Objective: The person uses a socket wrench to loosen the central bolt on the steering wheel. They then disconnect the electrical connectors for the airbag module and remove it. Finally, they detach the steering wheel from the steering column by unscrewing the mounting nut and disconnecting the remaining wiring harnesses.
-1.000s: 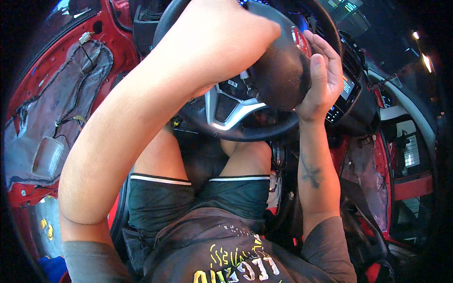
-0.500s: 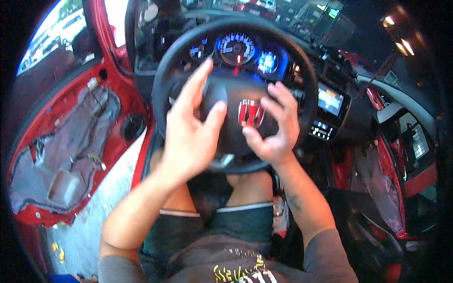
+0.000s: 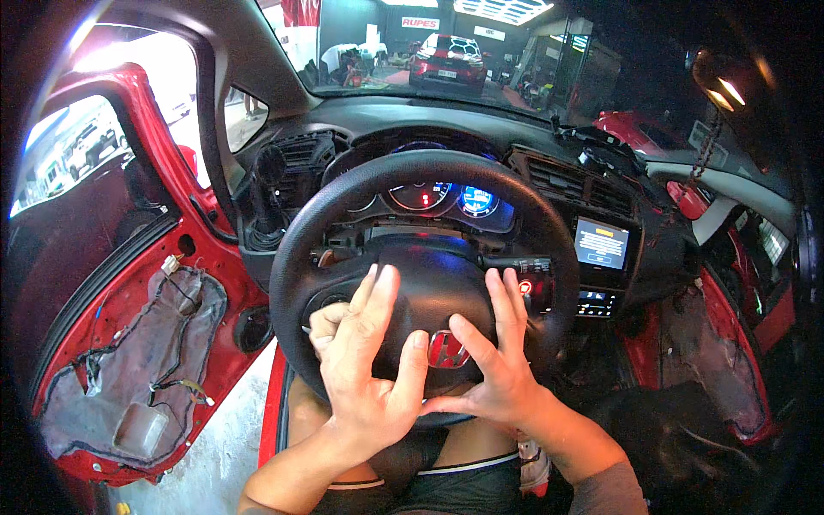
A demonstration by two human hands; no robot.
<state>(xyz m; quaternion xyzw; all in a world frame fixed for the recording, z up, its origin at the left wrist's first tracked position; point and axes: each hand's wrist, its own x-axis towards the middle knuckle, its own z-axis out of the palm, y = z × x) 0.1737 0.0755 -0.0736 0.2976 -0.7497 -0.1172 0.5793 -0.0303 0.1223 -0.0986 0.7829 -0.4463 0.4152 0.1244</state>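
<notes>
My left hand (image 3: 367,369) is held over the lower left of a black steering wheel (image 3: 421,169), thumb apart from two outstretched fingers and the others partly bent. On the other side my right hand (image 3: 502,371) has its fingers spread, thumb reaching toward my left wrist. A red and silver emblem (image 3: 448,349) on the dark wheel hub (image 3: 421,279) shows between the two hands. Nothing is held in either one. Whether any fingertip touches the hub, I cannot tell. Behind the wheel, the instrument cluster (image 3: 476,202) glows blue.
To the left, a red car door (image 3: 245,287) stands open, its trim off, with grey lining (image 3: 129,369) and loose wiring exposed. A lit touchscreen (image 3: 603,242) is in the dash at right. Beyond the windshield stands a red car (image 3: 446,64) in a workshop.
My view has tilted up, bringing in the windshield and workshop. Both hands stay near the emblem; my right hand's fingers are straighter than before.
</notes>
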